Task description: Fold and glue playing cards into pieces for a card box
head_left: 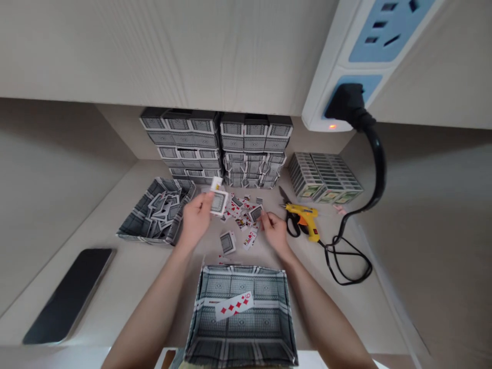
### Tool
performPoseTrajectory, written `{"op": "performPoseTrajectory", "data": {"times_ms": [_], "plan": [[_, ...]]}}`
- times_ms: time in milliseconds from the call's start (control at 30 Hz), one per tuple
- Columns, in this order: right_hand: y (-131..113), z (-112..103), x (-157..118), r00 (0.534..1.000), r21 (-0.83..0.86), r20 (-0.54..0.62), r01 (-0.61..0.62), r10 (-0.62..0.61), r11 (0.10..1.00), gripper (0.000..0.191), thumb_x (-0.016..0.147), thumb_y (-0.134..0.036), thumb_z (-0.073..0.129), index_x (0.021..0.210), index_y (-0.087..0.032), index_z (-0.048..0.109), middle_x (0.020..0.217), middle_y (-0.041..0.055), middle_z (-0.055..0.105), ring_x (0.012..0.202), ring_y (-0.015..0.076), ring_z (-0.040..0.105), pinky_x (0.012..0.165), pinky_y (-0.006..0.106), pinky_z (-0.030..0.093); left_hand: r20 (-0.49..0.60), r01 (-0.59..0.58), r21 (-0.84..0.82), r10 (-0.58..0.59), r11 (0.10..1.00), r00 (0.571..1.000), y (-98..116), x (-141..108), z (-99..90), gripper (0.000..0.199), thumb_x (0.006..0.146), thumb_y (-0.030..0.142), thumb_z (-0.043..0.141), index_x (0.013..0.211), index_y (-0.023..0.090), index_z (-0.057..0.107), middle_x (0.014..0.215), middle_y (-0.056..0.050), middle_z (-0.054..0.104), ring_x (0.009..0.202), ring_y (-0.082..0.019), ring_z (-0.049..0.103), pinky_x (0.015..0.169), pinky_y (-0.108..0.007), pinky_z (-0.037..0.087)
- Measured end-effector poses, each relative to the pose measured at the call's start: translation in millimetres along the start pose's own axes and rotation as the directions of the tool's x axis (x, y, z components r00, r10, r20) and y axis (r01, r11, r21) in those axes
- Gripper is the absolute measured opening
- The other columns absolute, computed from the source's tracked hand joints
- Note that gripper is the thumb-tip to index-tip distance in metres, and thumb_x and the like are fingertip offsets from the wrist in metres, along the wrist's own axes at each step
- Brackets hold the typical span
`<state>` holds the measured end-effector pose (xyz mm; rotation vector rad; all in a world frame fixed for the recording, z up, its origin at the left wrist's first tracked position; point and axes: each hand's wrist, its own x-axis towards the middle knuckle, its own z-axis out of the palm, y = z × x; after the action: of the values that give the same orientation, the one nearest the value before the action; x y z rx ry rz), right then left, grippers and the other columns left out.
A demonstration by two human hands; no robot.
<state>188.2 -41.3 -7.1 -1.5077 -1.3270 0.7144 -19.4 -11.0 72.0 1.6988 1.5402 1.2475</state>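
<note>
Picking up cards seems to be the step: the left hand (197,218) pinches white-edged cards (219,204) in closed fingers; the right hand (275,230) touches a patterned card (255,213) over the tabletop (323,287), grip unclear. Next calls for a firm edge pinch.

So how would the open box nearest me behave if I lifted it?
The box is probably light for its size, being open and made of playing cards. Its thin walls might flex if squeezed. The diamond card lying askew inside, if unglued, would likely slide when tilted.
</note>
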Motion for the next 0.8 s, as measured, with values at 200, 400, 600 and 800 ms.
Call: {"op": "performPoseTrajectory", "data": {"times_ms": [200,400,600,800], "plan": [[1.2,0.3,-0.7,1.000,-0.017,0.010,0.006,-0.005,1.000,0.045,0.080,-0.051,0.040,0.065,-0.015,0.061,0.047,-0.0016,0.049,0.046,0.0108,0.043,0.047,0.022,0.032,-0.223,-0.021,0.473,0.143,0.881,0.964,8.5,5.8,-72.2,0.039,0.084,0.038,0.040,0.052,0.015,0.038,0.044,0.004,0.033,0.044,-0.007,0.031,0.045,-0.019,0.021],[0.9,1.0,-2.9,1.000,-0.036,0.006,0.024,-0.024,0.999,0.046,0.080,-0.052,0.039,0.064,-0.015,0.060,0.046,-0.0023,0.047,0.045,0.0105,0.042,0.047,0.022,0.031,-0.172,0.125,0.776,0.017,0.618,0.985,-28.1,13.7,-103.5,0.031,0.080,0.040,0.046,0.061,0.017,0.054,0.048,0.002,0.040,0.046,-0.008,0.031,0.048,-0.019,0.016],[-1.0,-8.9,-8.8,0.993,-0.109,-0.075,0.084,-0.092,0.991,0.041,0.082,-0.047,0.040,0.063,-0.016,0.058,0.048,-0.0022,0.047,0.045,0.0102,0.041,0.047,0.022,0.031,-0.162,0.196,0.890,-0.116,0.412,0.980,-37.8,13.3,-111.4,0.051,0.068,0.068,0.045,0.082,0.024,0.067,0.048,-0.001,0.046,0.045,-0.012,0.032,0.050,-0.021,0.016],[-6.3,-43.8,-4.4,0.914,-0.217,-0.377,0.071,-0.151,0.974,0.041,0.083,-0.047,0.039,0.063,-0.016,0.058,0.054,0.0020,0.053,0.052,0.0134,0.047,0.054,0.026,0.036,-0.272,0.134,0.740,0.111,0.659,0.956,-1.1,18.8,-79.1,0.045,0.075,0.058,0.047,0.095,0.021,0.064,0.061,-0.002,0.059,0.056,-0.015,0.050,0.053,-0.022,0.028]]}}
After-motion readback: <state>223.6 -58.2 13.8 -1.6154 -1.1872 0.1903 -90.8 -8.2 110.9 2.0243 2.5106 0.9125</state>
